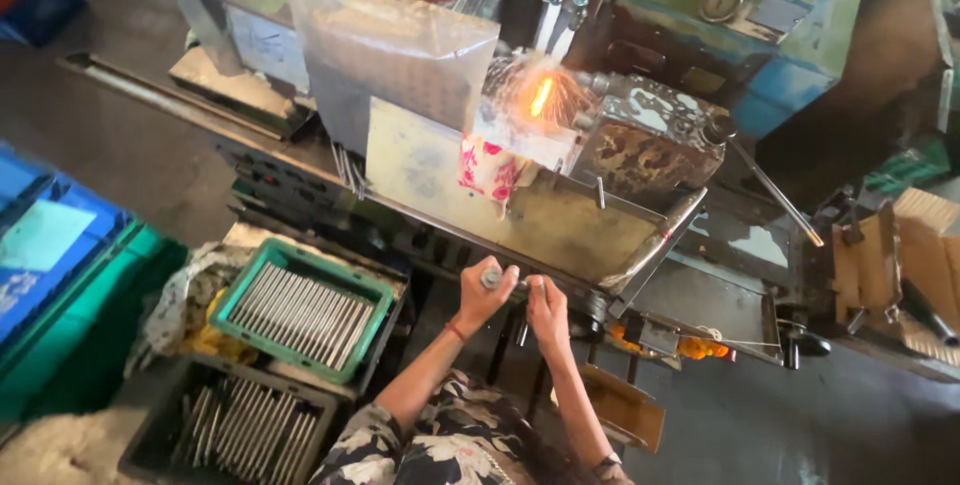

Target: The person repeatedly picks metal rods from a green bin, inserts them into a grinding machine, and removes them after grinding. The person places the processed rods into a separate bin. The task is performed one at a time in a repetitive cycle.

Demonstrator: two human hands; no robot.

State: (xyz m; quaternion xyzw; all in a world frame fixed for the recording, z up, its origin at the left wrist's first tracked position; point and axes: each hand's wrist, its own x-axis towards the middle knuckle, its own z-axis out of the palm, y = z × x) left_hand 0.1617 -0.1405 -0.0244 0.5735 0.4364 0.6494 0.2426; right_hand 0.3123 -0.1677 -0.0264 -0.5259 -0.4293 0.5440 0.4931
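From the head view I look down on a grimy grinding machine [650, 145] with bright orange sparks [541, 95] flying near its middle, behind a clear plastic shield [400, 45]. My left hand [483, 290] is closed in a fist around the round end of a short metal rod [497, 279], held at the front edge of the machine's slanted metal tray [560, 230]. My right hand [547, 307] sits just beside it, fingers pinched together on the same rod, though I cannot tell how firmly. To my left, a green basket [302, 310] holds a neat row of similar rods, and below it a dark crate [235, 425] holds more. Blue bins [45, 235] stand at the far left on the floor.
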